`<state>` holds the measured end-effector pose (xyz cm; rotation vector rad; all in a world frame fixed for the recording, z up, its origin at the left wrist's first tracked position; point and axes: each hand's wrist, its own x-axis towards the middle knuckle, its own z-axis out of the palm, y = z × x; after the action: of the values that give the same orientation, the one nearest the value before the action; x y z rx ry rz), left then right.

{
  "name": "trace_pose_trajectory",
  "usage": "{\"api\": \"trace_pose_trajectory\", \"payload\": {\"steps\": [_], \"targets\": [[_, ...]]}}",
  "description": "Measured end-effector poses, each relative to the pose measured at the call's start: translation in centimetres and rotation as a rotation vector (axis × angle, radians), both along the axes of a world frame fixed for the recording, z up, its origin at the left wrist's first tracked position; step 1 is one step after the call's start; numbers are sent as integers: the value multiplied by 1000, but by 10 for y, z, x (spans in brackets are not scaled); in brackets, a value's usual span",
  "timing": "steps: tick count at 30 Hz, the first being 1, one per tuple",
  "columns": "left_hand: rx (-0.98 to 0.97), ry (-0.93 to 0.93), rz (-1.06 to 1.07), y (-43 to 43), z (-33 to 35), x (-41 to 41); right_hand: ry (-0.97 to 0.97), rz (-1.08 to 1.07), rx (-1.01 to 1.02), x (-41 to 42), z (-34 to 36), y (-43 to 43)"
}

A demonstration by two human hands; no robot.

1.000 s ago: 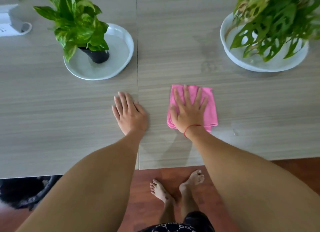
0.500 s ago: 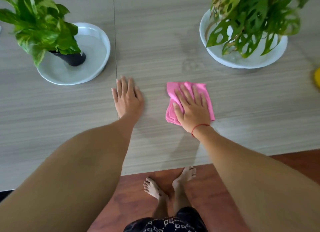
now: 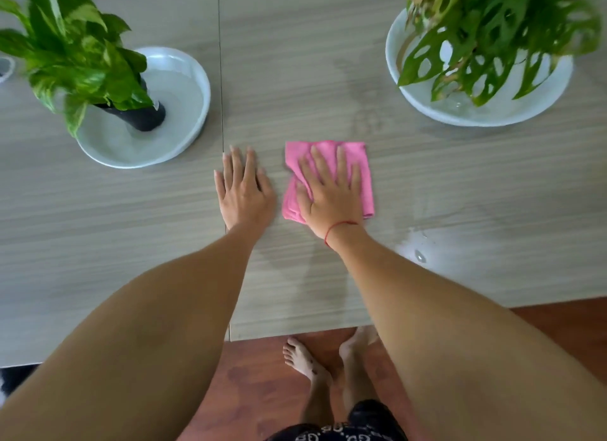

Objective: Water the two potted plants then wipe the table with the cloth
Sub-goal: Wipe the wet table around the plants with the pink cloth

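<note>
A folded pink cloth (image 3: pixel 363 174) lies on the grey wood-grain table (image 3: pixel 460 184), and my right hand (image 3: pixel 331 194) presses flat on it with fingers spread. My left hand (image 3: pixel 244 190) rests flat on the bare table just left of the cloth, holding nothing. At the far left a leafy green plant (image 3: pixel 72 56) in a black pot stands in a white dish (image 3: pixel 184 89) that holds water. At the far right a plant with holed leaves (image 3: pixel 492 36) sits in a second white dish (image 3: pixel 476 112).
Water drops and a wet sheen (image 3: pixel 418 253) lie on the table right of my right wrist. A seam (image 3: pixel 220 79) runs down the tabletop by my left hand. The table's near edge sits above a red-brown floor (image 3: pixel 256 391) and my bare feet.
My right hand has slid the cloth a little left and turned it straighter, with its fingers pointing more directly away. My left hand stays flat beside it. The view has shifted slightly.
</note>
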<state>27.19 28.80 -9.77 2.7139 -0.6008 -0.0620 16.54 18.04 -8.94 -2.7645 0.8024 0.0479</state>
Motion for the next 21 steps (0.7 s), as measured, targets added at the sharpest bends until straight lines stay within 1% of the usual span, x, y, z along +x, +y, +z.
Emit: {"api": "trace_pose_trajectory", "payload": {"steps": [3, 5, 8, 10, 12, 16, 19, 21], "targets": [[-11, 36, 56, 3, 8, -10, -2, 132, 1, -46, 1, 6], [-19, 24, 19, -9, 14, -30, 7, 156, -16, -76, 4, -5], [-9, 44, -158, -41, 10, -75, -2, 26, -26, -118, 3, -31], [5, 12, -156, -51, 4, -92, 4, -75, -41, -137, 3, -49], [30, -8, -119, -53, -1, -94, 9, -180, -51, -136, 2, -66], [38, -32, -111, -52, -2, -91, 1, -457, 0, -96, -2, -69], [44, -32, -113, -53, -2, -93, -27, -509, -5, -75, -4, -63], [52, -17, -118, -52, -2, -92, -6, -451, 2, -74, -4, -62]]}}
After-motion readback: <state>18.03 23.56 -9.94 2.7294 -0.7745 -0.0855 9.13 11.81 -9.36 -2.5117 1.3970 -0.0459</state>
